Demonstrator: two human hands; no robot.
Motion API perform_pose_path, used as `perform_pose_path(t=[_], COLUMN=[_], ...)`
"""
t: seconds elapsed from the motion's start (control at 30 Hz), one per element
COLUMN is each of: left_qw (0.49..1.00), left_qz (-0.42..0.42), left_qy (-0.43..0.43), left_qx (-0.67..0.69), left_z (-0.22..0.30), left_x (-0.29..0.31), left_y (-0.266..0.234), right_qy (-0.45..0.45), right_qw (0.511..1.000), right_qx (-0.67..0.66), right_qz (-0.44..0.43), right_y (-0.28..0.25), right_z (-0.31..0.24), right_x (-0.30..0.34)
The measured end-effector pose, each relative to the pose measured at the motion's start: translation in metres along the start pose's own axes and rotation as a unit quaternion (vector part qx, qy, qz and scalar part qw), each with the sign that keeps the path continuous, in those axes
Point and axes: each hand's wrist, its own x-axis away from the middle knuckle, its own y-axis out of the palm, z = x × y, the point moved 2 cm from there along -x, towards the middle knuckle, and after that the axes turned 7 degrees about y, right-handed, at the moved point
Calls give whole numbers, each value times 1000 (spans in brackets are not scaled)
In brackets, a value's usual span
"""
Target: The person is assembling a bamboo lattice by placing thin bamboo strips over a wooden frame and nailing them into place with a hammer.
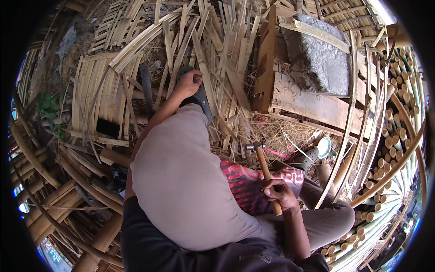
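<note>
My right hand [281, 195] is wrapped round the wooden handle of a hammer [263, 164]. The hammer points away from me, its metal head above the straw-strewn ground, its handle crossing a red patterned cloth [240, 181] by my lap. My left arm reaches along my raised leg, and the left hand [188, 85] is over my dark shoe [199, 100]. Its fingers are curled together; whatever is in them, if anything, is too small to make out. Split bamboo strips [208, 59] lie loosely around that foot.
A large grey stone block [315, 56] rests on a wooden bench [297, 93] at the far right. Cut bamboo poles [398, 136] are stacked on the right. To the left, a black phone [108, 128] lies on a slatted bamboo panel [97, 90]. A white-rimmed container [324, 147] stands beside my other shoe.
</note>
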Motion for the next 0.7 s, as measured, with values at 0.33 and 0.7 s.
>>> perform_pose_path(t=[0.33,0.7], left_qw=[975,961], left_qz=[-18,-39], left_qy=[-172,-224], left_qx=[138,155], left_z=[-12,-6], left_x=[-43,-46], left_y=[33,47], right_qy=[5,14], right_qw=[1000,1000], right_qx=[-13,-9], right_qz=[19,7], right_y=[3,-4], right_z=[-8,-2], right_x=[-2,-2])
